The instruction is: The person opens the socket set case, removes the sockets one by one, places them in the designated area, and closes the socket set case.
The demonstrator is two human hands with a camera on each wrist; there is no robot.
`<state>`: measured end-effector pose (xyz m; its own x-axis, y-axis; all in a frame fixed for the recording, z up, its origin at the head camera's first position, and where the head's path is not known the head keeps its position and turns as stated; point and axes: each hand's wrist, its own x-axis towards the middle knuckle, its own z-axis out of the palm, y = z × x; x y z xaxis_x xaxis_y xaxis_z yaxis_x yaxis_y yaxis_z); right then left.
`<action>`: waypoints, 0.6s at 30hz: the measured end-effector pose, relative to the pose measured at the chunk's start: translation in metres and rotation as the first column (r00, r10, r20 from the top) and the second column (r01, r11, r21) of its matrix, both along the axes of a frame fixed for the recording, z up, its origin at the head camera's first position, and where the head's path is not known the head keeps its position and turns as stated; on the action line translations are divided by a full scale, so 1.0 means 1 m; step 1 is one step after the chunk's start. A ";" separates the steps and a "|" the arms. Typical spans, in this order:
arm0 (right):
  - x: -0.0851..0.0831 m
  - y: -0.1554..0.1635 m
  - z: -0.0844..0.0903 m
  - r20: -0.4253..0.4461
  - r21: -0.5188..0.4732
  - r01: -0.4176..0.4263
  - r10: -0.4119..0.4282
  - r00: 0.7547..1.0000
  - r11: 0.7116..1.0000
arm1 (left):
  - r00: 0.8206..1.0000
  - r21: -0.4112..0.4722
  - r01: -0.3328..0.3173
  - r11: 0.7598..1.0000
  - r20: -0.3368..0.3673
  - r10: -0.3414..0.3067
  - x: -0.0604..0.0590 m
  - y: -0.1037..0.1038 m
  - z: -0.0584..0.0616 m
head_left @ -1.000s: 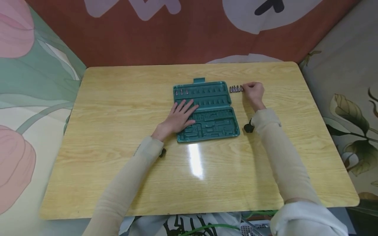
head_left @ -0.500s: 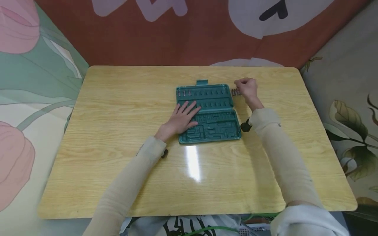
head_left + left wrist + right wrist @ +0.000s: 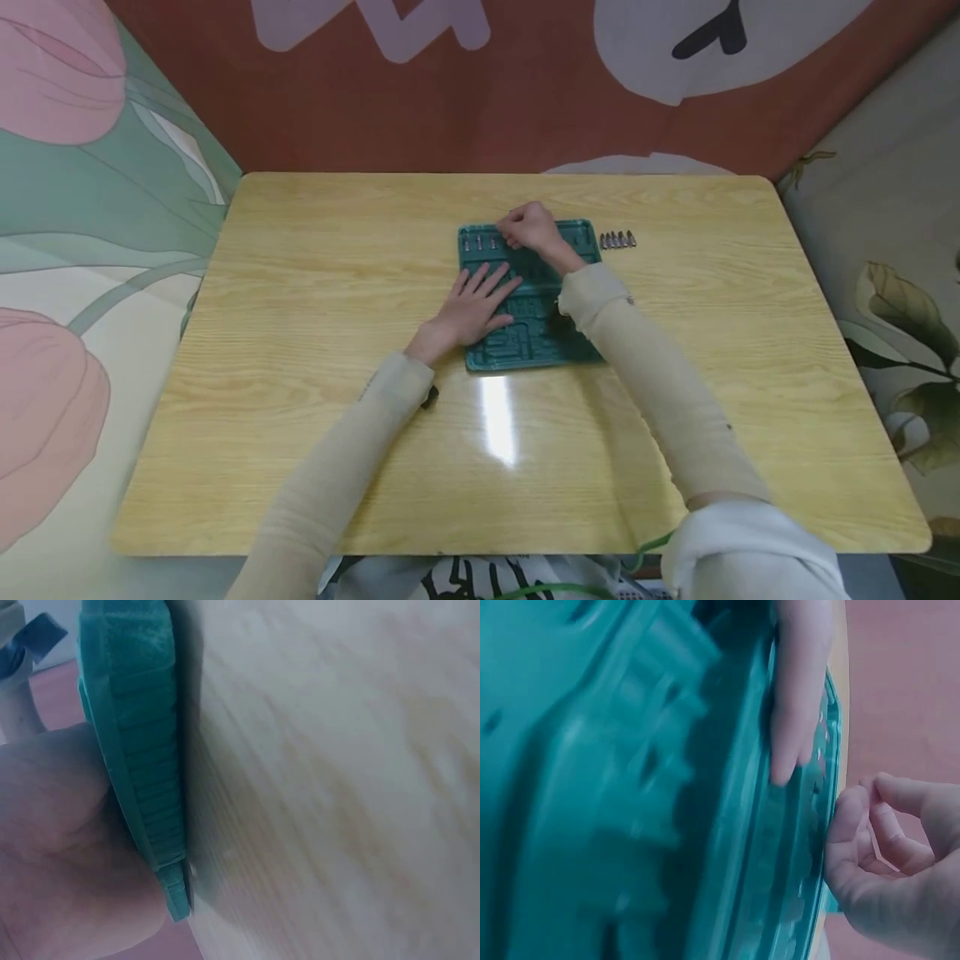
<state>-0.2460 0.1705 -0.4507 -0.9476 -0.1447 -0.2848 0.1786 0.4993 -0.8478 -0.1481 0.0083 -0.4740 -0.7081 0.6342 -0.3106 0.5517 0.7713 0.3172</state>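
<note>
A green plastic case with moulded slots lies unfolded on the table. My left hand rests on its left side, fingers spread and straight; the left wrist view shows that hand over the case's edge. Over the upper half, my right hand pinches a small metal bit, mostly hidden by the fingertips; only a tiny tip shows in the right wrist view, where the hand is at the far rim. Three bits sit in the top row's left slots, just left of the right hand.
Several loose metal bits stand in a short row on the wooden table, beside the case's upper right corner. A red patterned wall covering rises behind the table. A green cable hangs at the front edge.
My right hand has left the end of the loose row and moved left over the case, fingertips pinched. The row is one bit shorter. My left hand has stayed on the case.
</note>
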 end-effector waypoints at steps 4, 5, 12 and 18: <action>-0.002 -0.006 -0.004 0.020 -0.001 0.011 -0.011 1.000 1.000 | 1.000 -0.018 -0.007 1.000 0.000 0.007 0.000 0.002 -0.004; -0.002 -0.006 -0.005 0.024 0.003 0.015 -0.015 1.000 1.000 | 1.000 -0.021 -0.008 1.000 -0.001 0.008 0.000 0.003 -0.005; -0.002 -0.006 -0.008 -0.001 0.099 -0.024 0.024 1.000 0.995 | 1.000 -0.015 -0.004 1.000 -0.027 0.003 0.001 0.004 -0.003; -0.005 -0.011 -0.010 0.035 0.093 -0.061 0.058 0.998 0.994 | 1.000 -0.019 -0.005 1.000 -0.027 0.004 0.001 0.002 -0.005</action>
<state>-0.2515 0.1592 -0.4608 -0.9281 -0.1714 -0.3304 0.1732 0.5869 -0.7909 -0.1473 0.0101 -0.4789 -0.7192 0.6249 -0.3038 0.5561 0.7798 0.2874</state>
